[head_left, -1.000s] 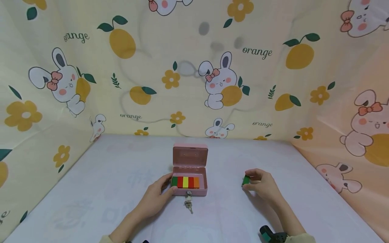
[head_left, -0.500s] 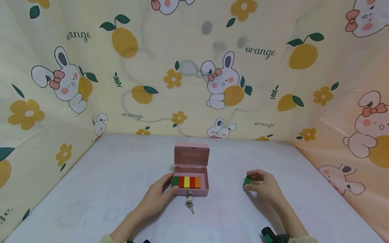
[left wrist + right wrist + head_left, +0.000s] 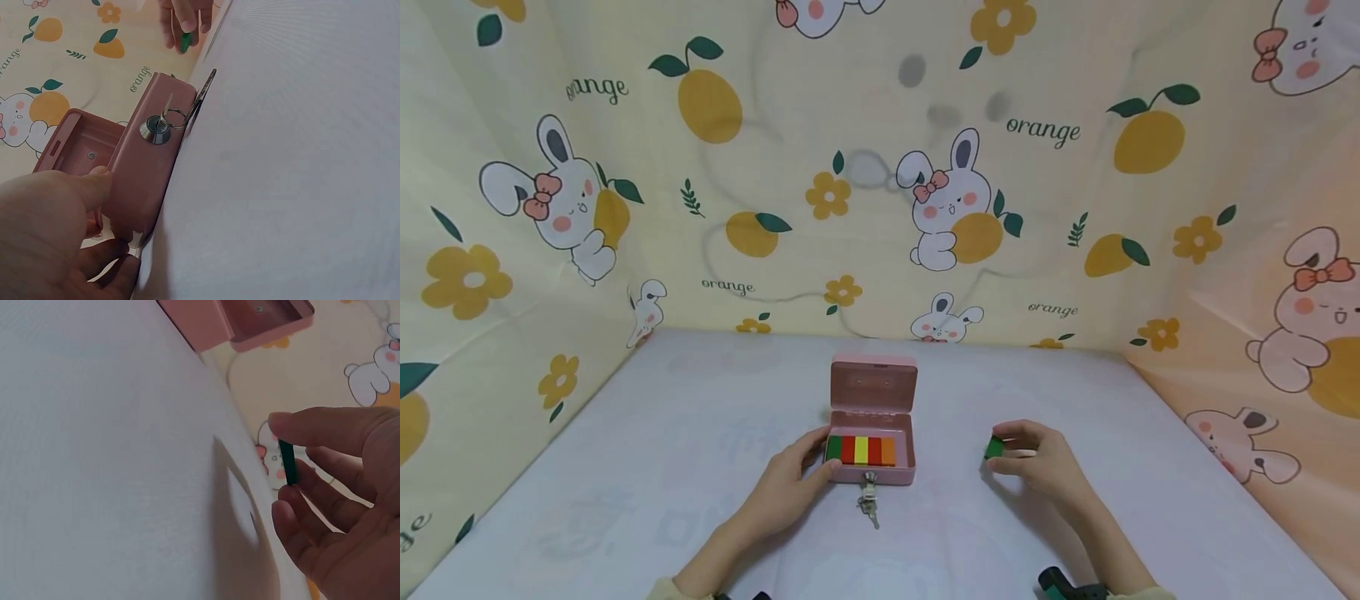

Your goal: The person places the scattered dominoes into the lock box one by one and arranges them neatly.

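A small pink metal cash box (image 3: 891, 476) stands with its lid (image 3: 872, 387) raised. Inside it lies a row of coloured blocks (image 3: 862, 450), green, red, yellow, red and orange from left to right, with bare box floor to their right. My left hand (image 3: 786, 487) grips the box's left side, thumb at the front rim. To the right of the box, my right hand (image 3: 1047, 460) pinches a thin green block (image 3: 993, 447) between thumb and fingertips, above the table; the right wrist view shows this block (image 3: 287, 462) edge-on.
Keys (image 3: 868, 504) on a ring hang from the lock at the box's front. The white table (image 3: 700, 417) meets a patterned cloth backdrop (image 3: 865, 242) behind and at both sides. A black and green device (image 3: 1067, 585) sits at the right wrist.
My right hand, with the green block, has shifted slightly left toward the box in the last half second. My left hand keeps its grip on the box, and the blocks inside are unchanged.
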A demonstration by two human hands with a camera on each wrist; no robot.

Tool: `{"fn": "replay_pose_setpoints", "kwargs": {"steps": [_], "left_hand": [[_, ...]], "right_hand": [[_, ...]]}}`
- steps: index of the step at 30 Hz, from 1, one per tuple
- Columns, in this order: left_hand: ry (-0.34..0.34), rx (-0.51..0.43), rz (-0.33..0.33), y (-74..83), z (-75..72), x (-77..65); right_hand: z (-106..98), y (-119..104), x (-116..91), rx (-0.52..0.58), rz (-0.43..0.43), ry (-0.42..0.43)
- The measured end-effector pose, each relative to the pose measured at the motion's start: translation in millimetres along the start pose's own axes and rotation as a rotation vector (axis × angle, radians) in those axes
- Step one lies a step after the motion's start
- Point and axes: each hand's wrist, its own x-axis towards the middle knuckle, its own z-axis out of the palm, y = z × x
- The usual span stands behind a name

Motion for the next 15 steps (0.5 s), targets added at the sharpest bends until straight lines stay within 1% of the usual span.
{"fn": "replay_pose_setpoints", "kwargs": {"steps": [4, 8, 13, 15], "left_hand": [[0.002, 0.006, -0.006, -0.2, -0.3, 0.6], [0.003, 0.009, -0.014, -0.6, -0.5, 1.1], [0.000, 0.007, -0.010, -0.8, -0.1, 1.0], [-0.002, 0.010, -0.009, -0.4, 0.1, 0.7]], "right_hand": [[2.2, -2.3, -1.3, 0.012, -0.021, -0.010], [4.4, -2.5, 0.0, 0.017, -0.021, -0.004], [7.0, -3.1, 0.9, 0.029, -0.025, 0.001], [7.9, -4.5, 0.7, 0.036, -0.041, 0.001]]}}
